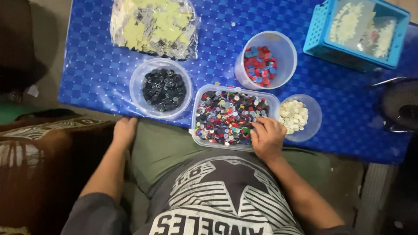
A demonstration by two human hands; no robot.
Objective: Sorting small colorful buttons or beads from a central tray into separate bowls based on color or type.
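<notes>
Down at the near edge of the blue checked table, the right hand reaches into the rectangular clear tub of mixed buttons, its fingers curled down among the red, blue, white and dark pieces at the tub's right end; whether a button is pinched between them cannot be told. The left hand lies loosely open and palm-down on the person's thigh, just below the table edge, holding nothing. Just left of the tub stands a round clear bowl of black buttons. Behind the tub is a taller round container of red and blue buttons, and touching the tub's right side is a small bowl of white buttons. Farther back lie a plastic bag of pale yellow pieces and a blue plastic basket.
</notes>
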